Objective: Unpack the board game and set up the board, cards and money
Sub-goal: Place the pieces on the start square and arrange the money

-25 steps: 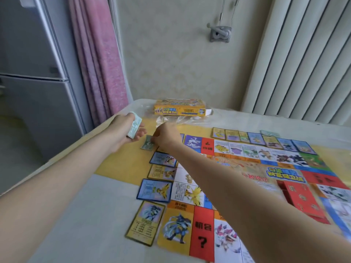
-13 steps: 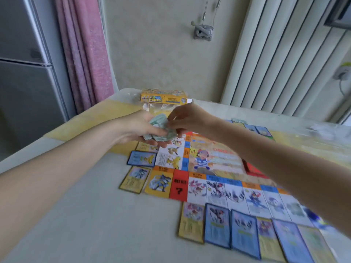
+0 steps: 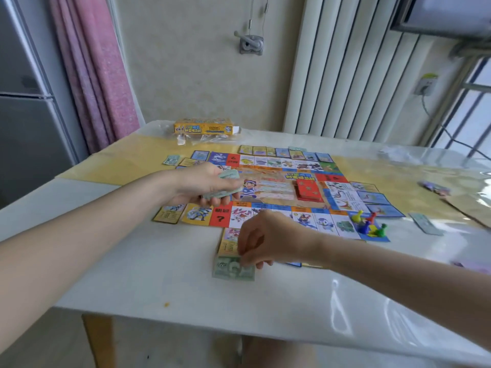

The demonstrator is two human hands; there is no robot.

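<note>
— Placing money: right hand [image 3: 261, 239], fingers [image 3: 249, 257] pinching a green note [image 3: 232, 269] on the table [image 3: 159, 274], just before the board [image 3: 276, 187]?
— Yes. Lay it flat, clear of the cards [image 3: 167, 215]. Left hand [image 3: 204, 184] grips the remaining wad [image 3: 228, 174] over the board; box [image 3: 203, 126] beyond.

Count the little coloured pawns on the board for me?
4, clustered on the board's near right corner: yellow pawn, red pawn, blue pawn, green pawn. None seems hidden.
</note>
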